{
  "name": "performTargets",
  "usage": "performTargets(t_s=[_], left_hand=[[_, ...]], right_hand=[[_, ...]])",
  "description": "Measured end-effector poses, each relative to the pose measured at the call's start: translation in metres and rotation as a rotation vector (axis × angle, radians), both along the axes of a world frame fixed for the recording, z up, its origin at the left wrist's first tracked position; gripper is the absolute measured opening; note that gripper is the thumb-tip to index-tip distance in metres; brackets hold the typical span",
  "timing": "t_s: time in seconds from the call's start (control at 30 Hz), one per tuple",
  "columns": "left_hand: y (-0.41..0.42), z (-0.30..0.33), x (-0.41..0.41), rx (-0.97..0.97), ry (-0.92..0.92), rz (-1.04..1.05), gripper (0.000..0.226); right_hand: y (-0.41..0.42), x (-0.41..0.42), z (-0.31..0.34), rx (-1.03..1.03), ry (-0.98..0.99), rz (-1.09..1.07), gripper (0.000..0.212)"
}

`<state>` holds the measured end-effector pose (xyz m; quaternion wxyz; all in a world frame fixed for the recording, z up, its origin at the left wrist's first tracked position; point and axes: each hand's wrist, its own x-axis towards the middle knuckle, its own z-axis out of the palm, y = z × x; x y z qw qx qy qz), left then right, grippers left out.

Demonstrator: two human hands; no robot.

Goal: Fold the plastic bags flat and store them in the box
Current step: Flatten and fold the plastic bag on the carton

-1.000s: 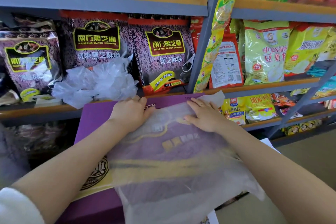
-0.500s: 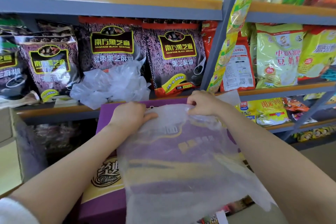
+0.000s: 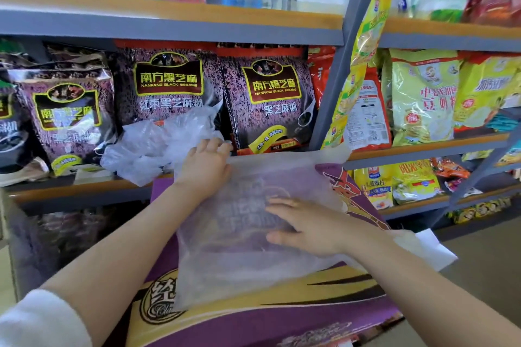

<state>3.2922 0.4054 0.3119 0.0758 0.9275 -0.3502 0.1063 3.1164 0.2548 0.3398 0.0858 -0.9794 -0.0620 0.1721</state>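
Pressing my right hand [image 3: 306, 227] flat on the plastic bag [image 3: 239, 234], I keep its fingers stretched and open, palm down, near the middle of the sheet. The bag is thin and half clear, and it lies spread on the top of the purple box [image 3: 282, 315], so the printing of the box shows through it. My left hand [image 3: 205, 167] is at the far left corner of the bag, with the fingers curled over the edge; I cannot tell if they really pinch the plastic or only rest on it. Just beside this hand, a heap of crumpled clear bags [image 3: 158, 144] sits on the shelf [image 3: 79, 191], in front of the dark sesame packets [image 3: 267, 98].
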Motion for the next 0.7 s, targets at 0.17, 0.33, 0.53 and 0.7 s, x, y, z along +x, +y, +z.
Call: performTargets(t_s=[0.17,0.33,0.53,0.7], left_hand=[[0.011,0.017,-0.082,-0.104,0.307,-0.343,0.037],[0.028,0.003,-0.125,0.063,0.346,-0.321,0.082],[0.033,-0.017,-0.139,-0.102,0.306,-0.25,0.077],[0.032,-0.021,-0.15,-0.235,0.317,-0.168,0.064]], right_hand=[[-0.004,0.013,-0.023,-0.055,-0.086,-0.036,0.069],[-0.015,0.019,-0.03,-0.042,-0.102,-0.101,0.065],[-0.048,-0.017,-0.013,0.234,-0.211,-0.018,0.07],[-0.076,-0.05,-0.006,0.111,-0.252,0.069,0.06]])
